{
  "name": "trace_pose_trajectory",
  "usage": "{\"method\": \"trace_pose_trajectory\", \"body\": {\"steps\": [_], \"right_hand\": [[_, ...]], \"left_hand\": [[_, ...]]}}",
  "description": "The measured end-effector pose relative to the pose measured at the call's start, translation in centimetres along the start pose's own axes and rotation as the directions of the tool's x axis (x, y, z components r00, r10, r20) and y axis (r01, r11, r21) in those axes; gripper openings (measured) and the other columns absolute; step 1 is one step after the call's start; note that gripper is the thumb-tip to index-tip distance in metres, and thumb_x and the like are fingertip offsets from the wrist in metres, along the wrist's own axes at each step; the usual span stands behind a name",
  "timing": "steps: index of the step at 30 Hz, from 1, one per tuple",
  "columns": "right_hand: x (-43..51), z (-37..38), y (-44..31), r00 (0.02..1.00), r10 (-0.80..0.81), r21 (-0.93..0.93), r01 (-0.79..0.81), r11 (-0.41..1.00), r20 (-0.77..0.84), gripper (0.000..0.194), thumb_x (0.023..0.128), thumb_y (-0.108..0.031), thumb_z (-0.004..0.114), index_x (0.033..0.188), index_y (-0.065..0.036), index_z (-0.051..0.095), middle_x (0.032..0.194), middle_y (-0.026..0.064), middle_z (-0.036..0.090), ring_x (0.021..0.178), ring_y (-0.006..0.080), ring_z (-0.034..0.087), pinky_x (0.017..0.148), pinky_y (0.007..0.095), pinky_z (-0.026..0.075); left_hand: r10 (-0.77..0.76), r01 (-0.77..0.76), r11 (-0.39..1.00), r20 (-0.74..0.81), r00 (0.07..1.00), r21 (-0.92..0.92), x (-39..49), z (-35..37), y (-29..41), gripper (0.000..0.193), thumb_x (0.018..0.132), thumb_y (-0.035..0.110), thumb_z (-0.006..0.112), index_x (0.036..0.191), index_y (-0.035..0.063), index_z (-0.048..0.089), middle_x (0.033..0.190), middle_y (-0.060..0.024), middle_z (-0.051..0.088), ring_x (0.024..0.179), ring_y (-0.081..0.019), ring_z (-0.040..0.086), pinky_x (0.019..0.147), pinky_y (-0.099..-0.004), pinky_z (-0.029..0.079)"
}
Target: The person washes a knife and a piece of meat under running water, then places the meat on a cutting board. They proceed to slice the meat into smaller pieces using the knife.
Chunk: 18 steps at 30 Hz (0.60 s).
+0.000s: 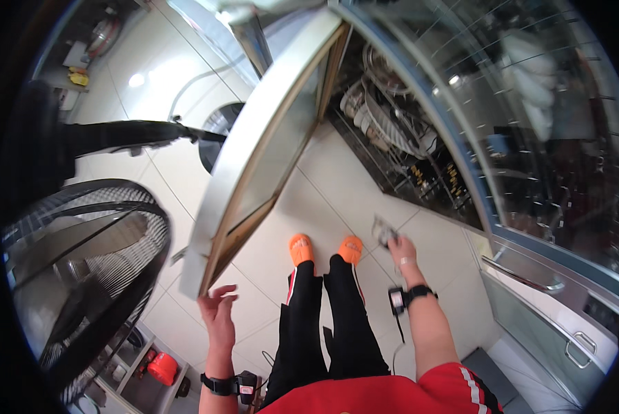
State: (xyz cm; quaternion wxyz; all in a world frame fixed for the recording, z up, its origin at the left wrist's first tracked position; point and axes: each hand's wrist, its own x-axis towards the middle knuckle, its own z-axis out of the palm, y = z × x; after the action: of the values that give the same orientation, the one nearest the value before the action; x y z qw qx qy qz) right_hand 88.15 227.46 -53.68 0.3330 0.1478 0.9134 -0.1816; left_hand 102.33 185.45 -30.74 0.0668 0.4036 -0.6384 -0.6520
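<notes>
At the lower edge of an open cabinet door (268, 150) with a pale frame and glass panel, my left hand (219, 315) has its fingers spread, near or just touching the edge. My right hand (403, 252) grips a small, blurred, partly clear object (385, 232) over the floor; its kind cannot be told. To the upper right, the open cabinet (392, 155) shows wire racks with bowls (353, 101) and a ribbed white dish or basket (382, 121). Both wrists wear black straps with small devices.
A black fan (89, 259) stands at the left, its cage close to the door. A glass-fronted cabinet with a metal handle (521, 274) is at the right. Lower left, a shelf holds a red object (163, 368). My orange slippers (301, 249) rest on white floor tiles.
</notes>
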Motion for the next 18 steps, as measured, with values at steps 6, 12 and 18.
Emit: {"method": "trace_pose_trajectory", "body": {"steps": [6,12,18], "right_hand": [[-16.6,-3.6,10.3,0.894,0.167,-0.037,-0.167,0.985,0.416,0.037,0.078,-0.038,0.067,0.075,-0.002,0.06,0.064,0.0119,0.063,0.056,0.0219,0.062,0.053,0.0367,0.049],[-27.8,-6.9,16.2,0.778,0.32,0.19,-0.483,0.855,0.54,0.026,0.083,-0.02,0.064,0.09,0.004,0.058,0.069,0.0139,0.061,0.052,0.0224,0.061,0.043,0.0352,0.049],[-26.8,-6.0,16.1,0.946,-0.125,0.275,0.04,0.961,0.3,0.033,0.085,-0.032,0.063,0.105,-0.006,0.064,0.076,0.0077,0.061,0.057,0.0175,0.054,0.045,0.0343,0.042]], "left_hand": [[-0.023,-0.145,0.824,0.288,0.957,0.548,-0.8,-0.7,-0.3,0.067,0.08,-0.003,0.048,0.139,0.0015,0.019,0.102,-0.0146,0.062,0.082,-0.024,0.063,0.074,-0.0352,0.051],[-0.116,-0.461,0.723,0.749,0.652,0.514,-8.6,5.7,0.6,0.041,0.079,0.005,0.05,0.119,0.0149,0.052,0.093,-0.0147,0.064,0.084,-0.0258,0.064,0.072,-0.0396,0.05],[-0.156,-0.459,0.73,0.778,0.609,0.506,-14.5,2.5,0.9,0.037,0.09,0.02,0.047,0.123,0.0047,0.053,0.109,-0.0204,0.061,0.1,-0.0326,0.06,0.087,-0.0389,0.046]]}}
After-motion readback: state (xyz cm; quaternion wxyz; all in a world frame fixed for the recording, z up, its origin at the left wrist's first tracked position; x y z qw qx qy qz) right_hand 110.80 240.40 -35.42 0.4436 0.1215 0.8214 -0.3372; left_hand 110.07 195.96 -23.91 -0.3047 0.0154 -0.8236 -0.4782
